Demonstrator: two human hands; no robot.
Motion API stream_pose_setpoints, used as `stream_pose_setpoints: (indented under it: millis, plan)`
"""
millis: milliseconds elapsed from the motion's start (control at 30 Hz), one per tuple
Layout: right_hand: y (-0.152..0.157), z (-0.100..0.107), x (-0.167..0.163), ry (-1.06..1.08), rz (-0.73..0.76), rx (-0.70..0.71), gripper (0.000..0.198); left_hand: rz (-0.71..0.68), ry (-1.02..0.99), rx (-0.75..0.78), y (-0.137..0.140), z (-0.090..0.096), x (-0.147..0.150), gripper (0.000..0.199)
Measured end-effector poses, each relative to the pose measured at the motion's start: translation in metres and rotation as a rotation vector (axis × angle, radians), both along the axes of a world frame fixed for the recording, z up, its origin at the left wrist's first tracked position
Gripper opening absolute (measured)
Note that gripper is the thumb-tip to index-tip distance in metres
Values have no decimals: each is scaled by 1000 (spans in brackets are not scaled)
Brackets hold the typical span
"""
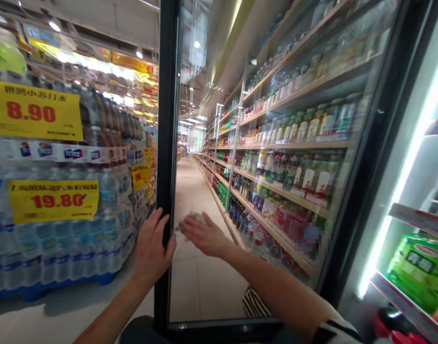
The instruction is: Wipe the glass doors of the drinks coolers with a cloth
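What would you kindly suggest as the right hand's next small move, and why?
Perhaps slide the right hand slightly across the glass pane: it seems to lie flat against it, while the left hand, at the black door frame, could help hold that steady.

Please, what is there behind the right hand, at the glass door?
Behind the right hand, clear glass of the glass door is visible. A pale patch shows beside its fingers, too blurred to name. Whatever lies directly under the palm is covered.
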State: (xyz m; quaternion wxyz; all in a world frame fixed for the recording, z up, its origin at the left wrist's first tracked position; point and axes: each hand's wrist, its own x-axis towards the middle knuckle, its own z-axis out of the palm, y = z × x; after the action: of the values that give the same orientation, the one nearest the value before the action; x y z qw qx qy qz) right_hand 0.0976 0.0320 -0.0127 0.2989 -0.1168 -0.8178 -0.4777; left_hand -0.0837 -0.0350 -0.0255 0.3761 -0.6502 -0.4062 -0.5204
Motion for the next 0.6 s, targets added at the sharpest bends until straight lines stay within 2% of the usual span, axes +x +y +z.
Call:
stream_pose_setpoints:
  millis: [67, 133, 200, 300, 367, 433, 533, 600]
  plan:
    - [4, 30, 11, 210, -70, -34, 38, -12, 8, -3, 4, 3, 6, 62]
    - [7, 47, 22, 399, -155, -96, 41, -16, 2, -2, 8, 6, 15, 62]
    - [7, 39, 35, 461, -198, -127, 41, -2, -14, -5, 12, 8, 23, 62]
    - [2, 1, 59, 243, -161, -107, 40, 7, 13, -1, 16, 11, 33, 63]
    - [2, -8, 77, 147, -152, -85, 40, -16, 87, 8, 19, 16, 37, 63]
    - [5, 8, 93, 299, -202, -64, 40, -35, 146, 3, 24, 23, 44, 64]
    - [9, 45, 108, 694, -292, -20, 40, -28, 135, -34, 33, 36, 58, 61]
    - [8, 48, 112, 782, -300, -7, 41, -32, 118, -67, 40, 42, 69, 58]
